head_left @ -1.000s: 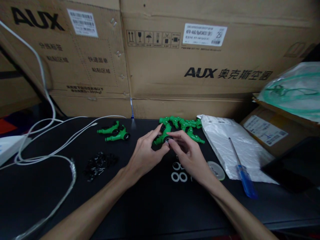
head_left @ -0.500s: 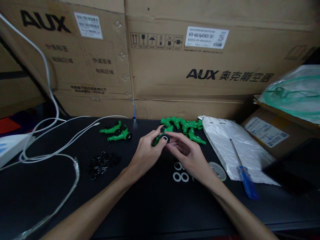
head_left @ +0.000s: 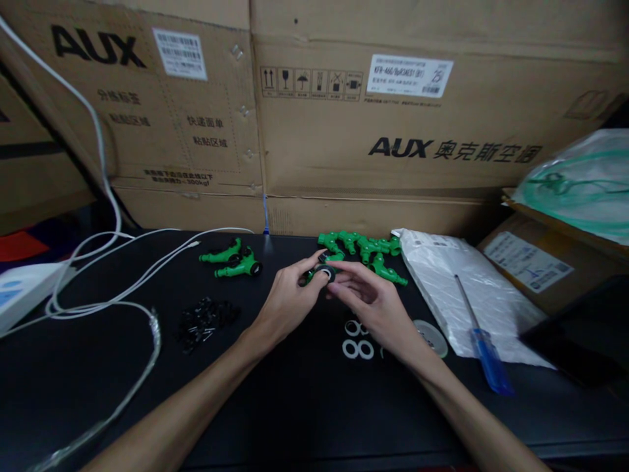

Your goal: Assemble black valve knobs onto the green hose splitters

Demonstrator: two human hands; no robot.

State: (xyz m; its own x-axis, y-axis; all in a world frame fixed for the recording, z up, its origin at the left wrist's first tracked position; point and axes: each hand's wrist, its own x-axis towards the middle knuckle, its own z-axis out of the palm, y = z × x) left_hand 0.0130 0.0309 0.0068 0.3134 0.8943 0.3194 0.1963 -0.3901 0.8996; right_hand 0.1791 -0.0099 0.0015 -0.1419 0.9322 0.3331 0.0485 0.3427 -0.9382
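Observation:
Held over the middle of the dark table is a green Y-shaped hose connector [head_left: 309, 275], largely hidden by fingers. My left hand [head_left: 287, 295] is closed around it, the thumb lying at its black end collar [head_left: 330, 267]. A pale ring shows inside the collar. From the other side my right hand [head_left: 371, 295] pinches the collar's edge with thumb and index finger. Several white ring washers [head_left: 350, 349] lie below that hand, some partly covered. Behind both hands rest several green connectors [head_left: 366, 249].
Two green connectors with black collars [head_left: 238, 265] and a heap of small black parts [head_left: 204, 321] are on the left, near white cables [head_left: 132, 285]. A blue screwdriver [head_left: 489, 360] lies on a white plastic bag [head_left: 442, 282] at right. Large cardboard boxes [head_left: 314, 151] line the back.
The whole view has shifted slightly. Both hands keep nearly the same hold on the connector, and nothing on the table has visibly moved.

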